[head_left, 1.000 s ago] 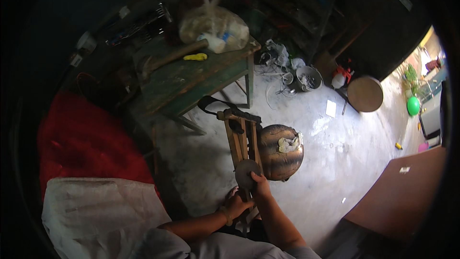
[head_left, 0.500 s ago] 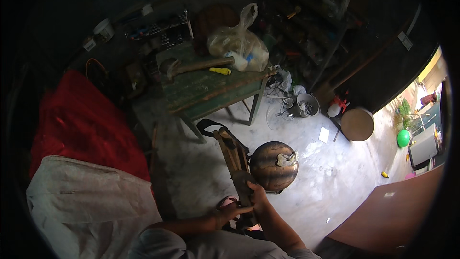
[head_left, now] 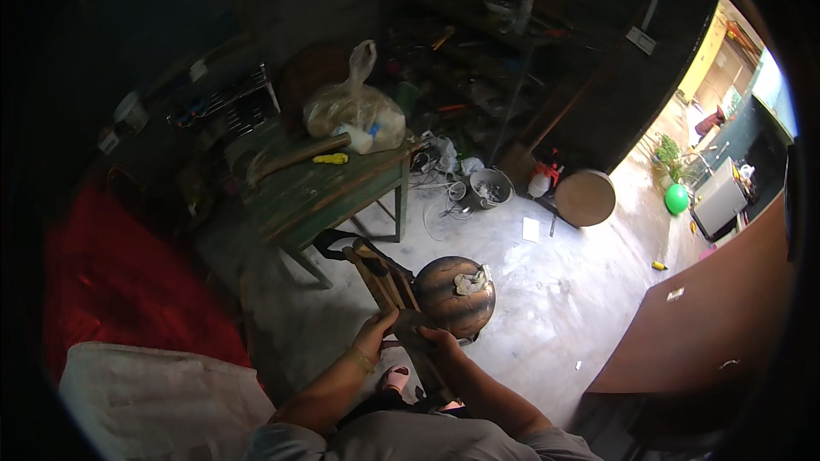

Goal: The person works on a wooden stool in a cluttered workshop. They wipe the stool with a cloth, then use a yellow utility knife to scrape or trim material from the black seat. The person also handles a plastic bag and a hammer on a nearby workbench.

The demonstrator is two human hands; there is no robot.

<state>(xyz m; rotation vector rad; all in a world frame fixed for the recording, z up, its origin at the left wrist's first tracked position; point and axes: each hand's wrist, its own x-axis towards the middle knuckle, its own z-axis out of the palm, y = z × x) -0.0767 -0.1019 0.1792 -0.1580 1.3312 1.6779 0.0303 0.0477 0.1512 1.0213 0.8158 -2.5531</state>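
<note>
Both my hands grip a dark, flat piece [head_left: 412, 324] lying across a narrow wooden frame [head_left: 384, 286]; its exact kind is too dim to make out. My left hand [head_left: 374, 333] closes on its left end, and my right hand [head_left: 438, 344] closes on the right end with the thumb on top. A black strap [head_left: 329, 243] loops from the far end of the frame. Just right of the frame stands a round brown object [head_left: 448, 299] with dark stripes. A crumpled pale cloth [head_left: 470, 282] rests on top of it.
Ahead is a green wooden table [head_left: 342, 183] bearing a hammer [head_left: 286, 158], a yellow-handled tool [head_left: 330, 159] and a plastic bag [head_left: 359, 115]. A bucket [head_left: 491, 189] and a round board [head_left: 585, 198] stand beyond. Red cloth [head_left: 137, 282] lies left; a brown panel [head_left: 692, 324] stands right.
My left hand has moved up and forward from low beside the frame to the left end of the dark flat piece. My right hand stays on it. The view has turned right.
</note>
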